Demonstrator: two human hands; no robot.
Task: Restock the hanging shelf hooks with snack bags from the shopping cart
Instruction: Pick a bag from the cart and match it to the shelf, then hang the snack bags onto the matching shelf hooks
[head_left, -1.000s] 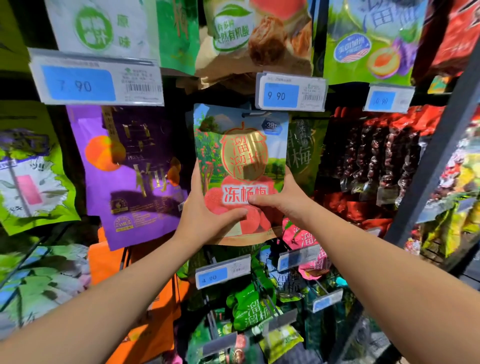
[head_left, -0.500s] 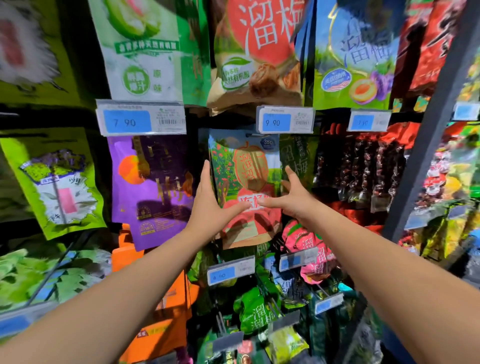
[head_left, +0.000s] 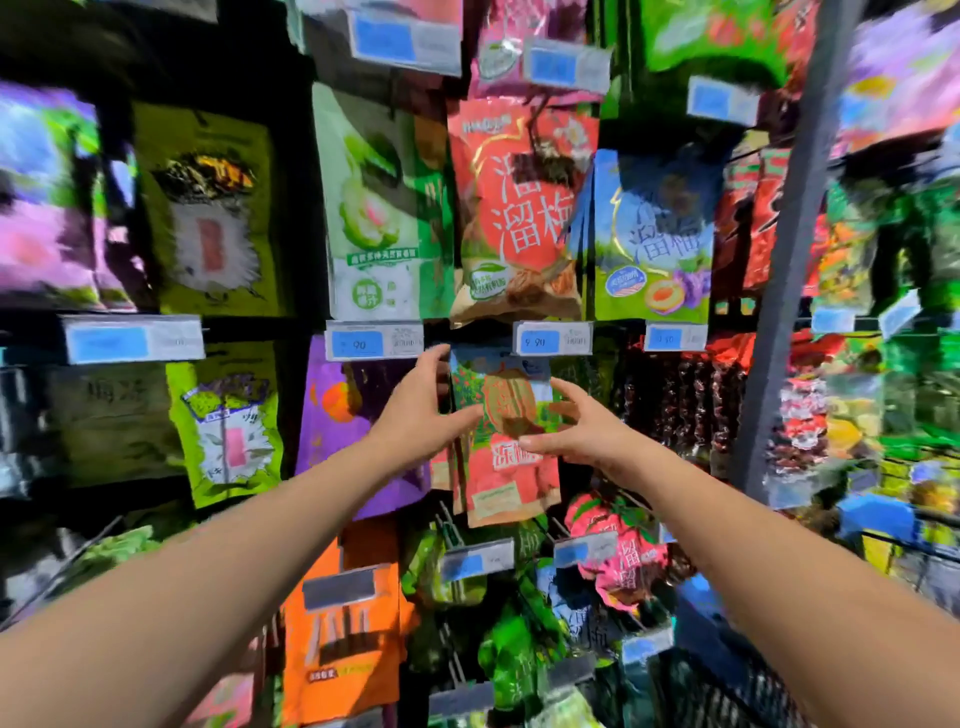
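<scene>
Fingers (head_left: 431, 366) of the left hand (head_left: 415, 415) are pointing straight up along the left edge of the snack bag (head_left: 506, 483), with the thumb reaching across toward its front. The right hand (head_left: 584, 431) is hovering at the bag's right edge, its fingers (head_left: 566, 391) spreading in a loose curve and its thumb lying against the front beside the white lettering. Neither hand is closing round the bag; both are flanking it with the palms wide open, and motion blur is making it unclear how firmly they are touching it.

The bag is hanging upright in the middle row of the display, its top sitting just under a blue-and-white price tag (head_left: 553, 340) that is hiding the hook. Its upper half is showing a green orchard scene with a round golden fruit emblem, while the lower half is showing red with white characters and a pale label near the bottom edge. It is hanging between a purple bag (head_left: 353, 415) on the left and dark dried fruit packs (head_left: 675, 405) on the right, directly below a larger red bag (head_left: 519, 218).
</scene>
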